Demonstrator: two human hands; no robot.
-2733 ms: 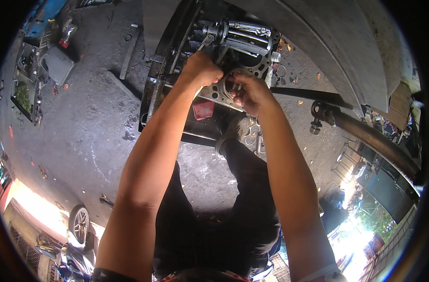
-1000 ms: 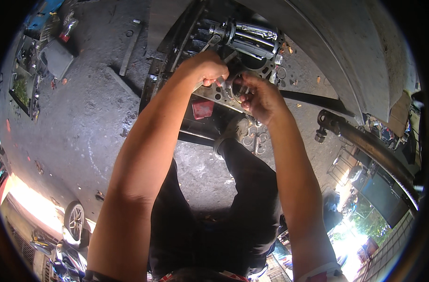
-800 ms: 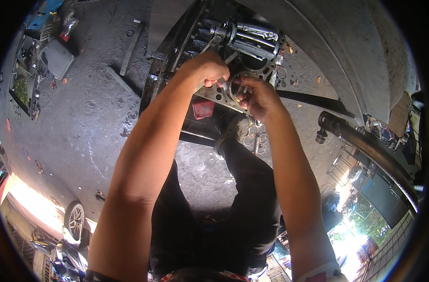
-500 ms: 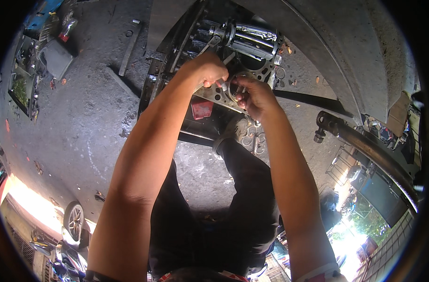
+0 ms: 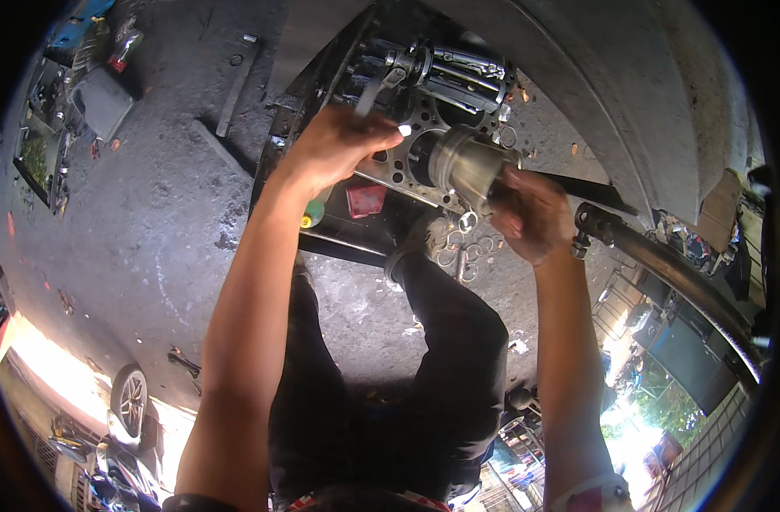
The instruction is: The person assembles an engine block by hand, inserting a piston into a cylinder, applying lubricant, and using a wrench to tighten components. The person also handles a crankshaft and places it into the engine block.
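My right hand (image 5: 533, 215) grips a piston (image 5: 471, 164), a dull golden metal cylinder with ring grooves, slightly blurred by motion. It is held tilted over the right end of the engine block (image 5: 396, 171), beside a round bore. My left hand (image 5: 343, 143) is closed around a slim bar-shaped tool (image 5: 371, 97), whose upper part is smeared by motion. A small white tip shows by that thumb; whether it belongs to the tool, I cannot tell. Behind the hands, a rod-like metal part (image 5: 395, 75) lies beside shiny cylindrical parts (image 5: 462, 78) on the block.
A red piece (image 5: 367, 200) and a green bottle (image 5: 315, 210) with a yellow cap lie below the block. Several metal rings (image 5: 468, 253) lie on the floor by my shoe (image 5: 424, 239). A thick steel bar (image 5: 663, 264) juts in from the right, under a large grey panel (image 5: 612, 77).
My hands have moved apart: the right went right and down with the piston, now fully visible, and the left went slightly left. The green bottle has come into sight beside my left wrist.
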